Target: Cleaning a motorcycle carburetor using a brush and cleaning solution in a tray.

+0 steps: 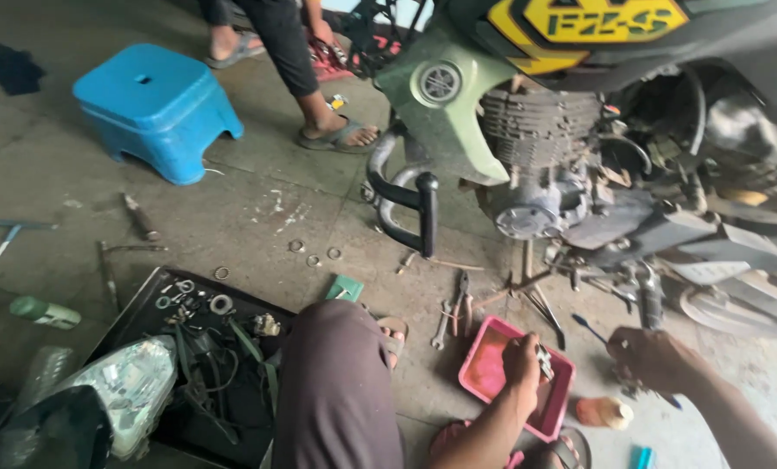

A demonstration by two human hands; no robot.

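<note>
Hands cleaned a small part over the tray.
Left hand clamped a small metal part above the pink tray, catching drips; right hand gripped a blue brush.

The left hand grips a small grey metal part above a shallow pink plastic tray. Just right of it, the right hand holds a thin blue-handled brush, bristles pointing away. Pliers and a steel spanner lie beyond the left hand, before the motorcycle engine. A small orange bottle rests between both forearms.
</note>
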